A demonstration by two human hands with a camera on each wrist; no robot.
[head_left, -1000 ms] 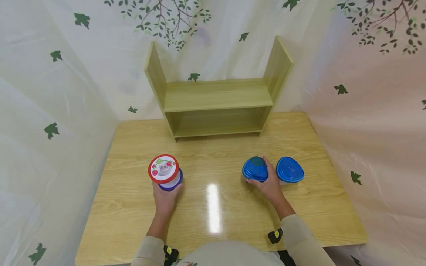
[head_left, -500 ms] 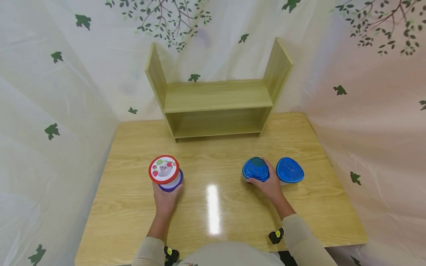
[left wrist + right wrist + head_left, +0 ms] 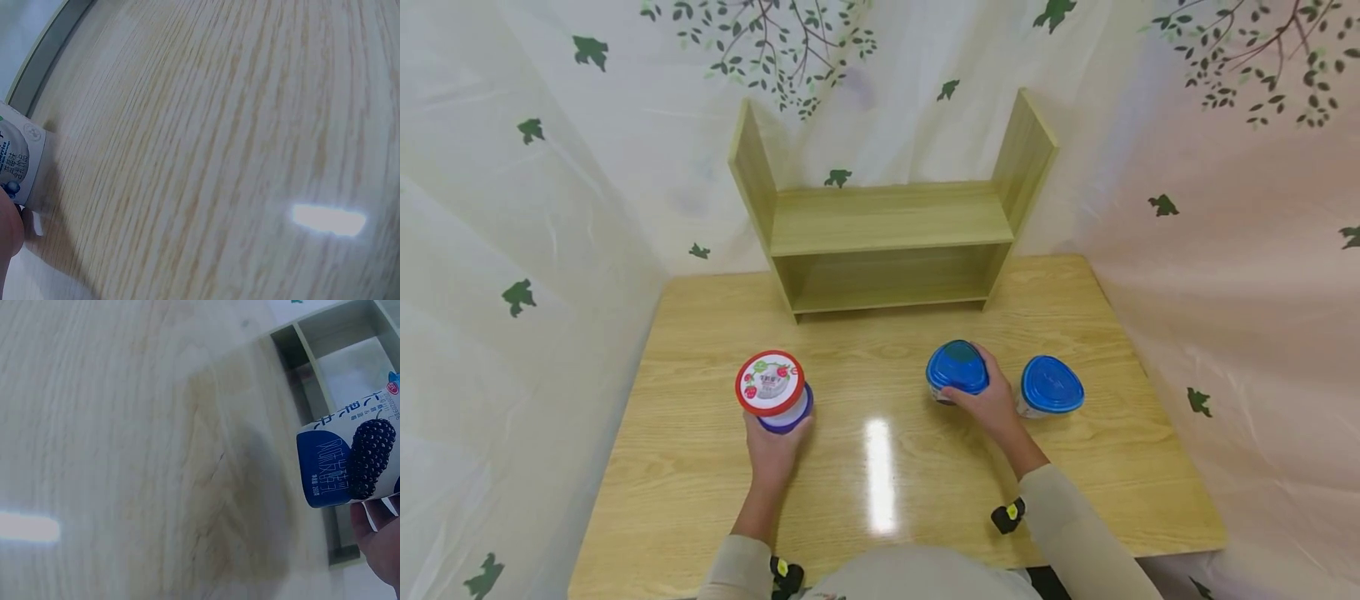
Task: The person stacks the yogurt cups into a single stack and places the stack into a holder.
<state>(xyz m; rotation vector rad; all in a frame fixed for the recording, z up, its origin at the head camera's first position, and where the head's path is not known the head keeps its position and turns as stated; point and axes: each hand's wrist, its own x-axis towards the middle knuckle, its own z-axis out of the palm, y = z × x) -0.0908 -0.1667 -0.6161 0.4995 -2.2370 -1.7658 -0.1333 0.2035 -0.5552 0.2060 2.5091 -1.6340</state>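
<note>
Head view: your left hand grips a purple-rimmed tub under a red-lidded tub, eight o'clock; your right hand grips a blue-lidded tub, four o'clock, another tub at its three. Left wrist: printed label, nine o'clock. Right wrist: gripped tub, three o'clock.

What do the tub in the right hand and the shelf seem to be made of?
Tub: likely plastic, given its glossy blue lid; the printed side could be coated paper. Shelf: wood or wood-look board, fairly matt, judging by faint grain.
</note>
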